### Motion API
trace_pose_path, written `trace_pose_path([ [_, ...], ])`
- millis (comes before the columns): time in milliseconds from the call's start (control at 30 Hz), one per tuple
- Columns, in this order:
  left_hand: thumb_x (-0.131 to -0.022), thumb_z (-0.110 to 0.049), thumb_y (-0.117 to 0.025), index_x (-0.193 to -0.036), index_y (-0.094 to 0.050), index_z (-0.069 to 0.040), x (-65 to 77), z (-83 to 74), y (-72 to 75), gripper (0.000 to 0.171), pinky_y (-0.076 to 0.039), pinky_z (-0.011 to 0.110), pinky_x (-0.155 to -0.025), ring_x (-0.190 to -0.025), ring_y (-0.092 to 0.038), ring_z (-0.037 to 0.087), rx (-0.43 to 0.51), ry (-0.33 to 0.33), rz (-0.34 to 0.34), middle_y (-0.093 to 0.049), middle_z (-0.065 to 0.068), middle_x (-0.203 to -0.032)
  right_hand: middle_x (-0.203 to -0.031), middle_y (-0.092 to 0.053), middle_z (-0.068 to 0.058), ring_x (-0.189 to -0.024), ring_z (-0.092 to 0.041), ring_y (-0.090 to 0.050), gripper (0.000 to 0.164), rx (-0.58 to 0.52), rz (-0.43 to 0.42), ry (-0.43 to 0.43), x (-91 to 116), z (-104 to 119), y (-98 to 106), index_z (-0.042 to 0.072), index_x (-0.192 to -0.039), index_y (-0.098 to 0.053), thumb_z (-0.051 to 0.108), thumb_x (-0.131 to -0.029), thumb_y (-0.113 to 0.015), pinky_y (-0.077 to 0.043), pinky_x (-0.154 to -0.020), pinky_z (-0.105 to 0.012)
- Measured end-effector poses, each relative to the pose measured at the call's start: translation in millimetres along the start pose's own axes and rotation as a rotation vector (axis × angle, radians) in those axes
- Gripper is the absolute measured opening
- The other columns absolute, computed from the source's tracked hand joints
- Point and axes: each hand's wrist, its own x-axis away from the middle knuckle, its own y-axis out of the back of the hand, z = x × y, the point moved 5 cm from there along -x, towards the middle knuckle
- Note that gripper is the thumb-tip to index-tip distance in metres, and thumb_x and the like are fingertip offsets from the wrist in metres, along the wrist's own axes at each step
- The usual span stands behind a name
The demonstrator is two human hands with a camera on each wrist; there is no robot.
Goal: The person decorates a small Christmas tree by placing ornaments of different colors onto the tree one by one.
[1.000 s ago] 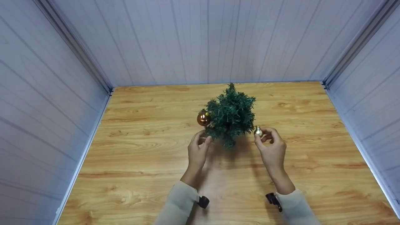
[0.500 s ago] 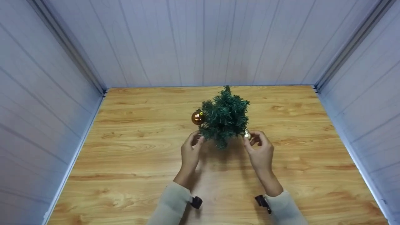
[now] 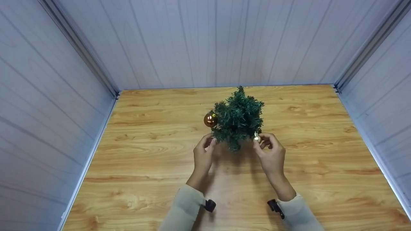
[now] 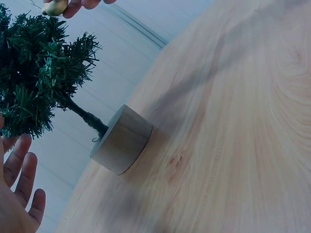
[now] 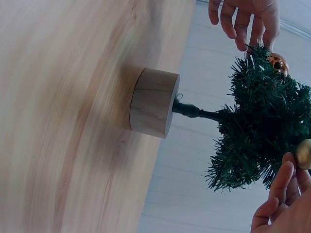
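A small green artificial Christmas tree (image 3: 239, 117) stands on a round wooden base (image 4: 122, 140). My left hand (image 3: 204, 154) pinches a lower left branch tip between thumb and index finger, its other fingers loosely spread in the left wrist view. Just above that hand, a shiny copper-coloured bauble (image 3: 210, 119) hangs on the tree's left side. With thumb and fingertips, my right hand (image 3: 272, 154) holds a small gold bauble (image 3: 257, 138) against the lower right branches. In the right wrist view, this gold bauble (image 5: 304, 154) overlaps the foliage at the right edge.
The wood-grain table (image 3: 144, 154) is enclosed by pale panel walls (image 3: 208, 41) at the back and both sides. A black wrist device (image 3: 210, 205) sits at the left sleeve cuff, and another black wrist device (image 3: 275, 208) at the right one.
My right hand has brought the gold bauble leftward from beside the tree to its lower right branches. The left hand stays at its branch, and the head view has shifted slightly.
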Motion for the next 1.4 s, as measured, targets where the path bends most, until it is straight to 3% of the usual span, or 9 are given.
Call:
trace_pose_path([
  [233,-0.098,-0.011,-0.059,-0.12,-0.064,0.001,-0.7,2.1,0.8,0.026,-0.049,0.042,-0.093,-0.096,-0.066,0.026,-0.002,-0.004,0.002,-0.071,0.014,-0.101,-0.081,-0.067,-0.006,-0.066,-0.008,-0.056,0.017,-0.004,-0.002,0.0,3.7,2.5,-2.9,0.003,-0.098,-0.069,0.003,-0.083,-0.076,-0.039,-0.065,-0.025],
  [433,-0.098,-0.013,-0.061,-0.124,-0.062,-0.006,-0.7,19.8,-1.0,0.027,-0.046,0.029,-0.069,-0.076,-0.056,0.024,0.031,-0.01,-0.081,-0.062,0.009,-0.086,-0.081,-0.067,-0.012,-0.066,-0.007,-0.055,0.016,0.001,0.001,0.026,7.2,22.5,-3.6,-0.003,-0.098,-0.069,-0.001,-0.083,-0.074,-0.038,-0.066,-0.025],
  [500,-0.097,-0.013,-0.062,-0.12,-0.064,-0.008,-0.3,13.5,-0.7,0.024,-0.042,0.027,-0.062,-0.069,-0.051,0.02,0.032,-0.063,-0.11,-0.057,0.007,-0.08,-0.08,-0.067,-0.014,-0.066,-0.007,-0.055,0.015,-0.005,0.004,0.033,8.6,34.0,-2.7,-0.006,-0.097,-0.068,-0.002,-0.083,-0.073,-0.038,-0.066,-0.023],
  [600,-0.096,-0.014,-0.064,-0.112,-0.067,-0.01,0.5,-4.3,-5.0,0.017,-0.043,0.024,-0.059,-0.067,-0.051,0.015,0.003,-0.197,-0.111,-0.058,0.003,-0.079,-0.079,-0.066,-0.014,-0.066,-0.004,-0.054,0.015,-0.011,0.001,0.049,10.7,49.4,-1.2,-0.007,-0.096,-0.067,-0.004,-0.083,-0.072,-0.037,-0.066,-0.02],
  [800,-0.091,-0.016,-0.07,-0.106,-0.071,-0.01,5.5,-46.5,-26.4,0.016,-0.051,0.021,-0.069,-0.078,-0.061,0.009,-0.137,-0.51,-0.005,-0.066,0.0,-0.09,-0.077,-0.066,-0.014,-0.064,-0.014,-0.057,0.018,-0.001,-0.02,0.128,14.9,58.5,-3.3,-0.007,-0.094,-0.067,-0.009,-0.078,-0.074,-0.038,-0.065,-0.02],
  [900,-0.092,-0.021,-0.071,-0.109,-0.072,-0.012,6.8,-59.2,-35.2,0.019,-0.05,0.019,-0.072,-0.082,-0.06,0.009,-0.193,-0.577,0.047,-0.068,-0.001,-0.095,-0.078,-0.066,-0.015,-0.064,-0.024,-0.059,0.021,0.011,-0.029,0.196,18.0,61.7,-6.2,-0.007,-0.094,-0.066,-0.011,-0.075,-0.074,-0.038,-0.065,-0.021],
  [1233,-0.093,-0.029,-0.068,-0.109,-0.072,-0.015,9.1,-59.0,-41.1,0.022,-0.05,0.023,-0.069,-0.076,-0.061,0.013,-0.241,-0.464,0.114,-0.067,-0.003,-0.088,-0.085,-0.063,-0.015,-0.069,-0.027,-0.058,0.028,-0.01,-0.017,0.312,30.7,69.4,-14.7,-0.007,-0.095,-0.065,-0.017,-0.07,-0.072,-0.045,-0.066,-0.025],
  [1400,-0.094,-0.029,-0.067,-0.104,-0.073,-0.012,9.2,-57.5,-41.1,0.02,-0.051,0.021,-0.067,-0.074,-0.062,0.01,-0.205,-0.433,0.145,-0.069,-0.002,-0.087,-0.087,-0.063,-0.017,-0.07,-0.027,-0.057,0.031,-0.041,-0.002,0.349,35.5,71.6,-16.9,-0.006,-0.097,-0.065,-0.02,-0.069,-0.072,-0.046,-0.065,-0.027],
])
